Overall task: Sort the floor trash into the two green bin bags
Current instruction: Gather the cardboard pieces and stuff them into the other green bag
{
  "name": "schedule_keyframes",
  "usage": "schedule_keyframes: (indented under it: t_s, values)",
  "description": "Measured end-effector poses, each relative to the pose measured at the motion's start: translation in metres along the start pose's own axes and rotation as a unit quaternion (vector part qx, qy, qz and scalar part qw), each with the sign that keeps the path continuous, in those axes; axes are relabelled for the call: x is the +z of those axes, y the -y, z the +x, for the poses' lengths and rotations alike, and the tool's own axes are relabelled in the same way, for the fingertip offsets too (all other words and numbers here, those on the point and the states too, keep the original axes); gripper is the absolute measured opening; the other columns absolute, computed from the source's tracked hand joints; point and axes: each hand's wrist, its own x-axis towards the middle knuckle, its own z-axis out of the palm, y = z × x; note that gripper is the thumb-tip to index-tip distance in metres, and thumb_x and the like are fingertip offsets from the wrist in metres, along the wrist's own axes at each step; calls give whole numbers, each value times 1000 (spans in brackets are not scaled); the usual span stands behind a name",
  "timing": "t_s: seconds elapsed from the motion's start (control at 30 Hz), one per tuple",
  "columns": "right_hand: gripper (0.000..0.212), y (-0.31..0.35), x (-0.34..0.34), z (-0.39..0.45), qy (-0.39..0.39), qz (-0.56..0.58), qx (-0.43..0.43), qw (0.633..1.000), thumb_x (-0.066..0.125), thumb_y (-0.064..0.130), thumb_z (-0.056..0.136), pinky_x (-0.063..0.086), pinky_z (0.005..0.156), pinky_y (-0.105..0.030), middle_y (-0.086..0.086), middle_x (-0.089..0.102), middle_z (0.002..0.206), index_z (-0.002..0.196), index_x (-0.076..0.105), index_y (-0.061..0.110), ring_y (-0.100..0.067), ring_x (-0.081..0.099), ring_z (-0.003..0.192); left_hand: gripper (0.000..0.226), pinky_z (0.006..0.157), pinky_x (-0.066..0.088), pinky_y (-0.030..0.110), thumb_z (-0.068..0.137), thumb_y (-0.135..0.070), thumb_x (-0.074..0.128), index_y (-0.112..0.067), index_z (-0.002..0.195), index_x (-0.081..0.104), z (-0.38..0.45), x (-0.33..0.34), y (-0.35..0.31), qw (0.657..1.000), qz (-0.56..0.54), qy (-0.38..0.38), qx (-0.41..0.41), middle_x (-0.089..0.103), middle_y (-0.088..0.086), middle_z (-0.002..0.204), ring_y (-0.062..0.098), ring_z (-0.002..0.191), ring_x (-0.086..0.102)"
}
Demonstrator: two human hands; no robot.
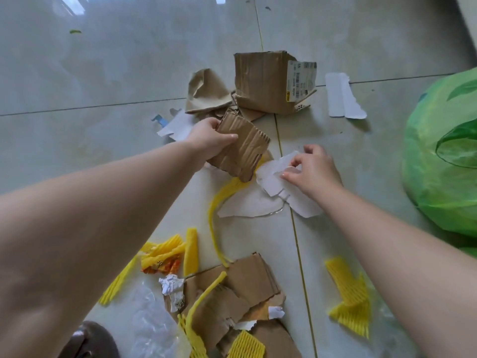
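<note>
My left hand (206, 139) grips a torn piece of corrugated cardboard (245, 148), lifted above the floor trash. To its right, my right hand (313, 169) pinches a torn white paper scrap (271, 174) lying on the tiles. A green bin bag (444, 156) bulges at the right edge, its mouth partly in view. Only this one bag shows. A larger white paper piece (247, 206) and a yellow foam strand (214, 218) lie below the hands.
A crushed cardboard box with a shipping label (268, 81) and crumpled brown paper (206, 91) lie farther off. White paper strip (343, 96) at right. Near me: flat cardboard pieces (242, 293), yellow foam netting (353, 298), clear plastic (152, 324), crumpled paper (171, 284).
</note>
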Motion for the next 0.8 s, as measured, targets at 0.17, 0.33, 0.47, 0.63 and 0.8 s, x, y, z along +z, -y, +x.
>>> schedule_keyframes:
  t_s: [0.17,0.33,0.47,0.63,0.8]
  values:
    - [26,-6,9,1,-32,-19,-11,999,70,34,80,40,87,-32,-6,40,132,98,65,17,-26,43,119,36,89,54,41,79,-27,72,-13,110,60,9,5,-4,996,82,2,23,65,9,107,25,99,64]
    - [18,-9,0,-7,-9,77,18,997,69,31,81,36,71,-28,-2,63,102,91,58,21,-21,55,92,33,69,56,31,80,-28,72,-17,107,57,9,-8,-3,1000,-8,5,5,65,5,98,20,83,66]
    - [40,-7,-26,-12,-38,219,59,973,72,30,79,35,73,-25,0,54,107,111,48,22,-19,53,94,21,77,57,37,82,-19,71,-17,96,56,5,-29,-5,989,-146,-22,4,65,8,94,23,79,67]
    - [30,11,-69,2,-53,263,18,963,69,26,83,50,67,-29,-8,65,104,111,60,19,-26,62,93,11,78,57,37,86,-7,63,-10,96,60,7,-63,-9,969,-242,-15,33,66,12,90,23,77,67]
    - [18,42,-100,44,-58,177,-67,980,65,31,86,48,74,-31,0,63,101,95,68,16,-23,57,97,14,74,60,38,87,-12,64,-7,100,62,22,-80,-20,960,-275,-14,45,67,13,92,19,72,69]
